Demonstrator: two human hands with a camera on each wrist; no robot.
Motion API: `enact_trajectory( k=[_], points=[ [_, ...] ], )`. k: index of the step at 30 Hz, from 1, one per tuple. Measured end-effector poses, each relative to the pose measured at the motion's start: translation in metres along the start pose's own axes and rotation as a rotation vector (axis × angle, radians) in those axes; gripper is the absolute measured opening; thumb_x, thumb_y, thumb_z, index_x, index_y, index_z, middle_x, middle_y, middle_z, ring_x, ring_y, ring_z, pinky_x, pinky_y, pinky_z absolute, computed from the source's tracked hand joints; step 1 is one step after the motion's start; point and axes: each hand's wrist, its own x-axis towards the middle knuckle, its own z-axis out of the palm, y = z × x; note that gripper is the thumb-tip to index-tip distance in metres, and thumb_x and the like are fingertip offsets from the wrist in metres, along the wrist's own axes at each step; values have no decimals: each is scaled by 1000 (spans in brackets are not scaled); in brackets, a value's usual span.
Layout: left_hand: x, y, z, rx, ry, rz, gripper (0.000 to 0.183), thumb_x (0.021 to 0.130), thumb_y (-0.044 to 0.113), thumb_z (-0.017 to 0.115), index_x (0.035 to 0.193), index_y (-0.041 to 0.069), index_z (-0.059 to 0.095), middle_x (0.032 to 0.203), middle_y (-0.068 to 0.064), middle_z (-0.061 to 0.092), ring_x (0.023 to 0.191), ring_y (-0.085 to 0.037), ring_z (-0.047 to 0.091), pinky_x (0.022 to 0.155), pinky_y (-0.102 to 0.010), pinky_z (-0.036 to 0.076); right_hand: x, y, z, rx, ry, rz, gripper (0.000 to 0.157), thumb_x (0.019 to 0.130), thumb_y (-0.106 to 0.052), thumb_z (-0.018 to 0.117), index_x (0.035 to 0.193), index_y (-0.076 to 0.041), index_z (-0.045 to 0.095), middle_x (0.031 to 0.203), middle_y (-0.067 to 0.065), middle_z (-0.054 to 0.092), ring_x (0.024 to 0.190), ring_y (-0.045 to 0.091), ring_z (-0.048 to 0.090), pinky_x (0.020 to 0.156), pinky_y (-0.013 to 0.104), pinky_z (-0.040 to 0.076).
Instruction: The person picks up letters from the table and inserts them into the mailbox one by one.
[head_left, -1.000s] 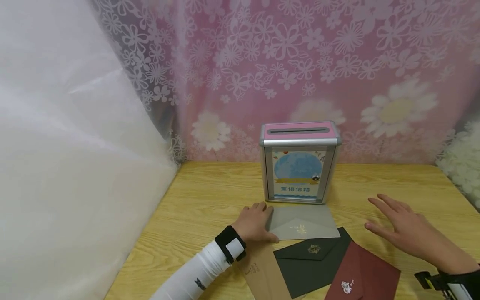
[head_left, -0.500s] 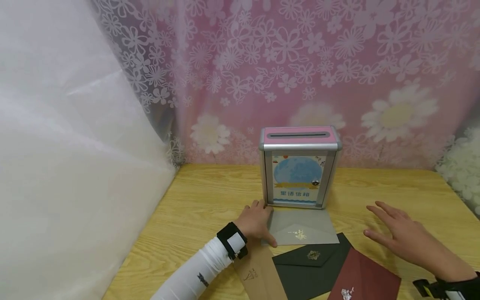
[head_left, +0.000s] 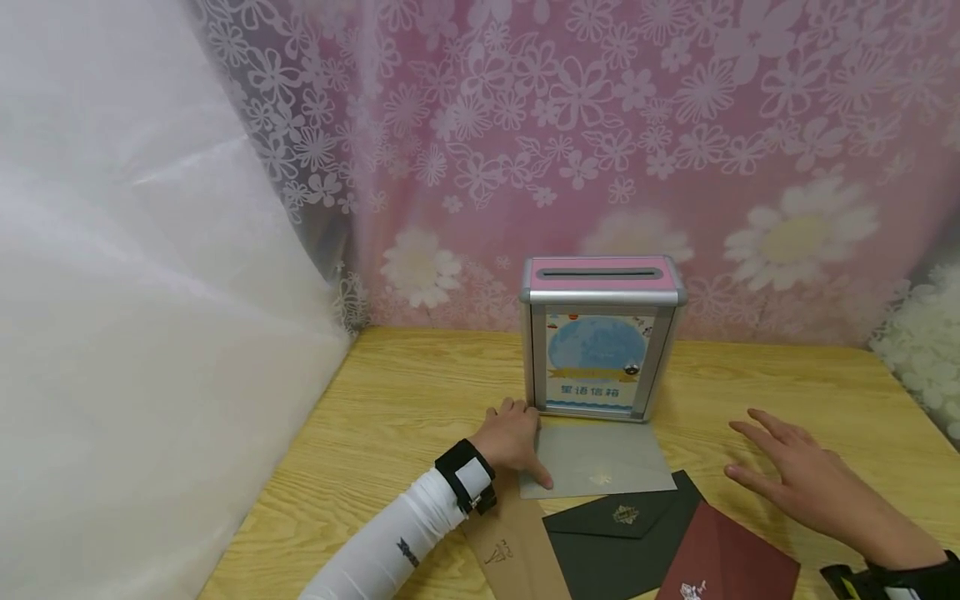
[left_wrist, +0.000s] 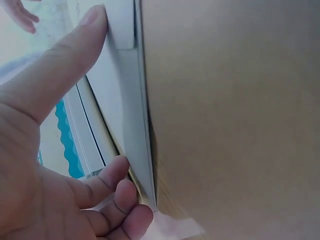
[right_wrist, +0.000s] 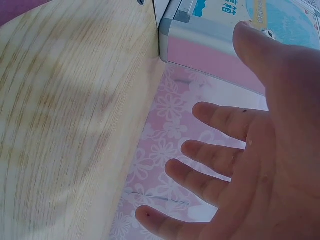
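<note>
Wooden table point(head_left: 420, 367): I judge the grey envelope point(head_left: 603, 454) light, bendable, best pinched at its left edge; left hand point(head_left: 508, 437) there, right hand point(head_left: 813, 487) clear, thumbs and fingers apart.

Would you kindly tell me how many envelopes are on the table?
4: the grey envelope before the box; nearer the camera, left to right, the brown envelope, the dark green envelope and the red envelope. More could be hidden underneath.
</note>
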Motion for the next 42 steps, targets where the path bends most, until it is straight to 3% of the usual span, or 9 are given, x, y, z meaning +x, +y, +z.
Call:
enact_trajectory(
  k=[8, 11, 14, 18, 20, 26, 33, 37, 42],
  points=[
    [5, -2, -1, -6, -58, -45, 82, 44, 81, 72, 99, 22, 60, 112, -4, 54, 97, -23, 41, 81, -48, 38, 0, -1, 1, -11, 15, -19, 72, 88, -52, 61, 135, 0, 48, 139, 34, 34, 112, 56, 34, 65, 69, 43],
    [5, -2, -2, -27, -63, -54, 90, 44, 79, 74, 107, 18, 58, 116, -5, 54, 100, -24, 42, 81, -48, 37, 1, -1, 0, -20, 18, -22, 72, 87, -52, 61, 135, 1, 48, 138, 34, 34, 112, 56, 35, 65, 69, 43],
    [6, -3, -4, -82, -57, -55, 93, 44, 75, 78, 113, 16, 55, 110, -3, 58, 95, -23, 44, 77, -44, 36, 2, -1, 0, -23, 18, -23, 72, 87, -52, 61, 135, 1, 49, 138, 34, 34, 112, 56, 35, 67, 70, 42],
    [4, -2, -8, -159, -49, -50, 82, 49, 64, 83, 110, 17, 54, 92, 4, 60, 84, -19, 48, 73, -40, 34, 3, -2, -1, -17, 16, -26, 71, 88, -52, 60, 135, 0, 49, 138, 35, 34, 113, 56, 34, 70, 72, 39],
    [2, -1, -12, -177, -43, -51, 79, 53, 58, 85, 113, 16, 55, 90, 4, 62, 83, -18, 52, 75, -39, 38, 3, -3, -3, -13, 20, -29, 70, 88, -51, 60, 135, 0, 49, 139, 35, 34, 114, 56, 34, 71, 73, 39],
    [-6, 2, -23, -189, -11, -30, 75, 63, 41, 86, 125, 9, 58, 109, -4, 65, 87, -16, 59, 69, -34, 53, 3, -5, -4, -9, 26, -37, 67, 89, -49, 60, 135, 0, 49, 138, 35, 35, 114, 56, 34, 72, 74, 38],
    [-22, 1, -37, -205, 1, 11, 78, 72, 36, 82, 137, 8, 50, 130, -7, 57, 109, -20, 54, 83, -37, 51, 1, -9, -10, -2, 47, -46, 67, 89, -48, 61, 135, -1, 49, 138, 34, 36, 113, 55, 35, 73, 72, 39],
    [-32, 2, -51, -223, 56, 43, 75, 73, 36, 81, 135, 8, 51, 129, -6, 58, 110, -20, 53, 87, -38, 50, -1, -10, -19, 26, 77, -47, 66, 89, -44, 63, 135, -1, 47, 137, 35, 36, 112, 57, 35, 74, 72, 39],
    [-41, 5, -74, -296, 170, 120, 44, 77, 35, 78, 111, 13, 59, 99, 1, 64, 81, -11, 56, 63, -30, 49, -2, -13, -31, 77, 112, -56, 63, 90, -38, 64, 136, 1, 46, 136, 34, 38, 113, 56, 35, 77, 72, 35]
  ],
)
